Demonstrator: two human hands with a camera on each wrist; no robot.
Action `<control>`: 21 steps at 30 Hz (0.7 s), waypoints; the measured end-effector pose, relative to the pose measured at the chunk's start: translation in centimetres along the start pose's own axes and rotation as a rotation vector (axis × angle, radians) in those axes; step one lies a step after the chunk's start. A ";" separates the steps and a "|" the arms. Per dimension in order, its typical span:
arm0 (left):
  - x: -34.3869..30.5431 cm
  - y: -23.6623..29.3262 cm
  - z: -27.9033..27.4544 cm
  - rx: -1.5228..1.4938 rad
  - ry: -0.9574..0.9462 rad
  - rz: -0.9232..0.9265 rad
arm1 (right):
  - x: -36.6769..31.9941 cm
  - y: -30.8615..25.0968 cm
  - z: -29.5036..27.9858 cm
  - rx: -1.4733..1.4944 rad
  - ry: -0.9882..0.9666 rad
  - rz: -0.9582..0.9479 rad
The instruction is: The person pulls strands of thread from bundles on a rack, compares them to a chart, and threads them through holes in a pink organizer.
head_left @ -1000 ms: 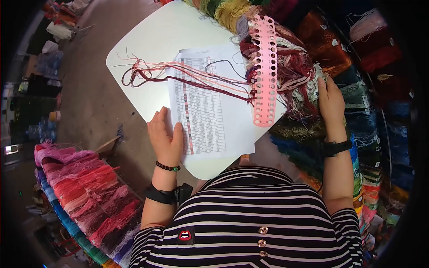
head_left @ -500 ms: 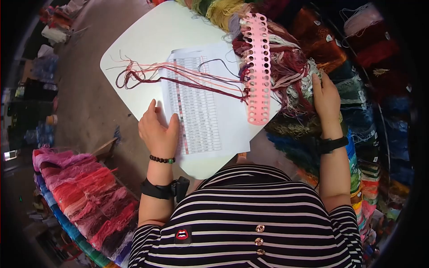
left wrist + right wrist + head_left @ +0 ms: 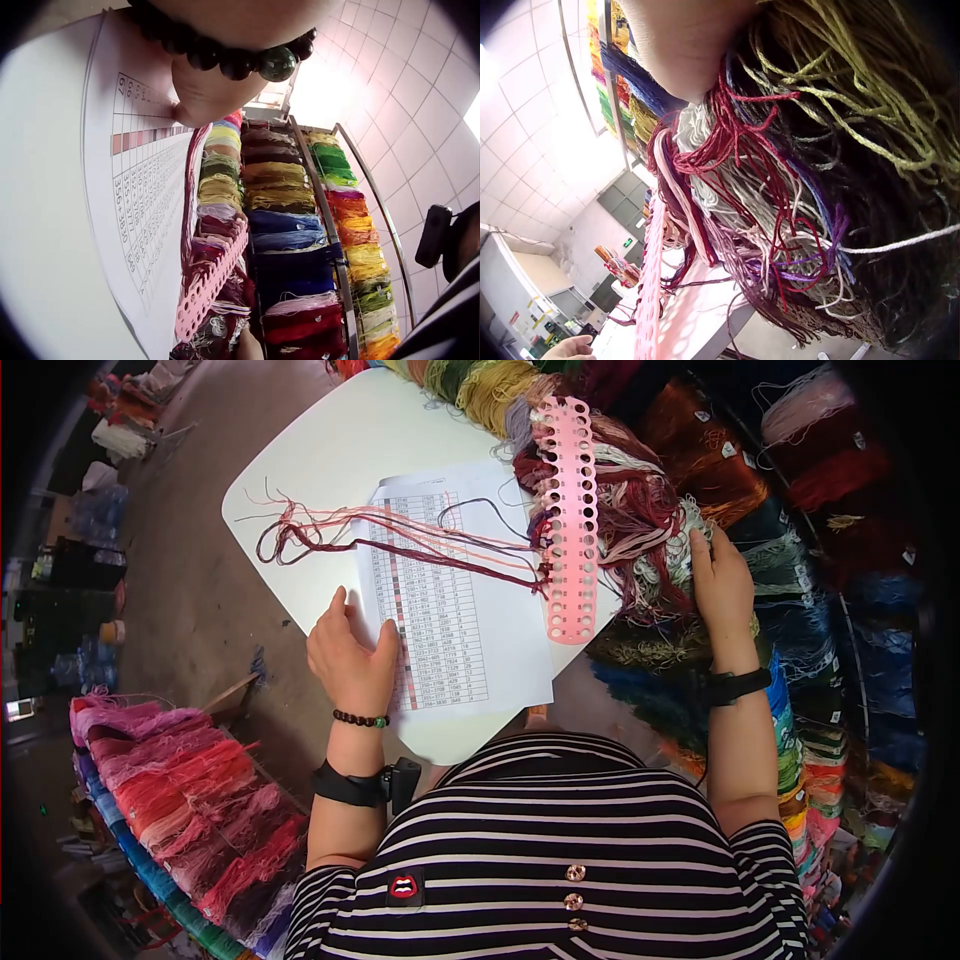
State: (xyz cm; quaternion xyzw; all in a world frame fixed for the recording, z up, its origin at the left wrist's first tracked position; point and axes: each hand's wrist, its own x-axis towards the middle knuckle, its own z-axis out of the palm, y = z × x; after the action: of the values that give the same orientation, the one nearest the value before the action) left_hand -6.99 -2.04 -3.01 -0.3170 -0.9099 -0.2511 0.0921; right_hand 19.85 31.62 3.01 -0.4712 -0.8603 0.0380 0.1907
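A pink holed strip [image 3: 572,520] lies at the right of the white table [image 3: 300,450], a bundle of dark red, pink and white threads [image 3: 650,530] hanging off its right side. Several long strands reach left from it across a printed chart [image 3: 440,600]. My left hand [image 3: 350,660] rests at the chart's left edge, fingers relaxed, thumb on the paper. At the bundle's right end is my right hand [image 3: 722,585], thumb along pale threads; its fingertips are partly hidden. In the right wrist view the hand [image 3: 690,45] touches the threads [image 3: 742,165].
Hanging skeins in many colours [image 3: 800,560] crowd the right side, with a yellow group [image 3: 490,395] beyond the table. Pink and red skeins [image 3: 190,790] hang at the lower left. Grey floor [image 3: 190,560] shows left of the table.
In the head view, everything on the table has shifted slightly left. My left hand has lowered its fingers a little at the chart's edge; the right remains at the bundle's end.
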 end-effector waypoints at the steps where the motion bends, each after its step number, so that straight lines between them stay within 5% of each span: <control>1: 0.0 0.0 0.0 0.002 -0.001 -0.001 | 0.0 0.1 0.1 -0.003 0.019 -0.009; 11: 0.0 -0.1 0.0 0.034 0.026 0.001 | 0.1 -0.2 -0.6 0.024 -0.016 0.012; 16: 0.2 -0.2 -0.2 -0.061 0.005 0.021 | 0.5 1.6 -1.1 0.445 0.105 -0.036; 21: -0.1 -0.1 0.0 -0.070 -0.012 -0.048 | 1.5 1.0 -7.8 0.714 0.363 0.023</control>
State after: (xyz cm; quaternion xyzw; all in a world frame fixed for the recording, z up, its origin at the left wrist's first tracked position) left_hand -6.93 -2.15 -3.06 -0.2998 -0.9084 -0.2831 0.0697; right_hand 22.78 32.53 10.41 -0.3841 -0.7400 0.2530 0.4908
